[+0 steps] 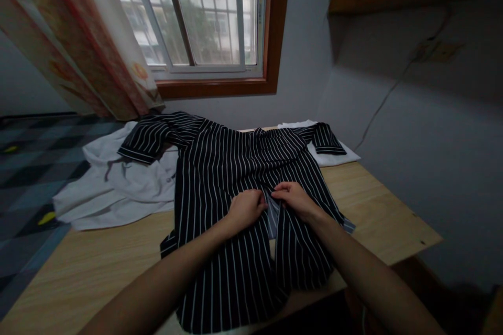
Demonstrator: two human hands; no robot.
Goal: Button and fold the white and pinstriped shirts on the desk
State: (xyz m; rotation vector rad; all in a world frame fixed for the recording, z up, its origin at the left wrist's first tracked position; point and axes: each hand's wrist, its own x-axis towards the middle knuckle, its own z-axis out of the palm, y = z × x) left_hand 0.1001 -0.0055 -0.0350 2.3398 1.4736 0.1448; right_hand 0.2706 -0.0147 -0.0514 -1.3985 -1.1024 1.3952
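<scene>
A black shirt with white stripes [212, 178] lies spread on a wooden table, its sleeves out to both sides and its hem toward me. At the middle of its front, my left hand [247, 207] pinches one edge of the front opening. Just to the right, my right hand [293, 198] has its thumb and fingers closed on the opposite edge. Below the hands the two front panels part, showing the paler inside of the cloth and a bit of table. Any button between the fingers is too small or hidden to make out.
Crumpled white clothing [133, 183] lies under the left sleeve, and a folded white cloth [334, 156] under the right one. The wooden table [377, 204] ends at the right near a wall with a hanging cable [379, 107]. A checked bed cover [27, 178] is at the left.
</scene>
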